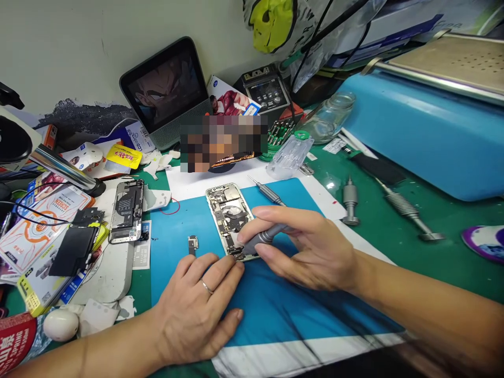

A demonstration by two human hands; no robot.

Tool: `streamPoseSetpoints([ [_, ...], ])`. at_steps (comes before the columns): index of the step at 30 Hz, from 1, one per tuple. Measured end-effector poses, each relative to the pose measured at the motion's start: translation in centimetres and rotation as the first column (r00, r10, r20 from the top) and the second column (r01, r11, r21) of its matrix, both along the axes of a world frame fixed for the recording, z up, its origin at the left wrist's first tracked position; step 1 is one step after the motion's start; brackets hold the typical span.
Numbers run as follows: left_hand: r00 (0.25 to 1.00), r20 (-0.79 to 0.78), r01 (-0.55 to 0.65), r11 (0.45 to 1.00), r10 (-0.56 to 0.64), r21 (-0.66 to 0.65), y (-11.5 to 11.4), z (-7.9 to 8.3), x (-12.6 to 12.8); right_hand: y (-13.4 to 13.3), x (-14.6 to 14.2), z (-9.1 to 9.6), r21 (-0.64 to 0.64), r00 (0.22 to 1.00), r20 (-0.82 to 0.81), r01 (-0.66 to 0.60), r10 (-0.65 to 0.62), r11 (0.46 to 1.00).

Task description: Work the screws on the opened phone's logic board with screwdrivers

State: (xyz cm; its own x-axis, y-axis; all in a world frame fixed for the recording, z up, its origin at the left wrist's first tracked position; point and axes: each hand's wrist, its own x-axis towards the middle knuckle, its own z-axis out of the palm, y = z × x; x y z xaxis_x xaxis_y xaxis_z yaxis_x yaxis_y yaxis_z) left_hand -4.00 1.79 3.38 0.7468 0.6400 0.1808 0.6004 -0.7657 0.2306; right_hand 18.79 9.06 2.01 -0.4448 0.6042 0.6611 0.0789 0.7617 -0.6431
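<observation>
Surface (394, 231) in green carries a blue mat (275, 315), and the opened phone (226, 210) lies on this mat, near its middle. The left hand (197, 310) rests flat before the phone, fingers close together, tips touching its near end. The right hand (311, 247) pinches a screwdriver (263, 237), tip at that same end. A small part (192, 243) lies loose just left of the phone. I judge it best to brace the phone firmly, hold the screwdriver straight and press lightly.

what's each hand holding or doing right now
Left hand: open, flat on the blue mat, fingertips against the opened phone.
Right hand: closed on a grey screwdriver, tip at the phone.
</observation>
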Motion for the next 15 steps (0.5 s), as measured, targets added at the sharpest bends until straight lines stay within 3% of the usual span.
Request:
streamPoseSetpoints([
  [8,0.998,-0.018,-0.057,0.998,0.056,-0.038,0.1,-0.1,0.1,0.4,0.3,0.6,0.143,0.99,-0.042,0.142,-0.137,0.98],
  [15,0.994,-0.105,-0.039,0.995,0.029,-0.094,0.8,0.1,0.3,0.4,0.1,1.2,0.157,0.993,-0.003,0.113,-0.114,0.981],
])
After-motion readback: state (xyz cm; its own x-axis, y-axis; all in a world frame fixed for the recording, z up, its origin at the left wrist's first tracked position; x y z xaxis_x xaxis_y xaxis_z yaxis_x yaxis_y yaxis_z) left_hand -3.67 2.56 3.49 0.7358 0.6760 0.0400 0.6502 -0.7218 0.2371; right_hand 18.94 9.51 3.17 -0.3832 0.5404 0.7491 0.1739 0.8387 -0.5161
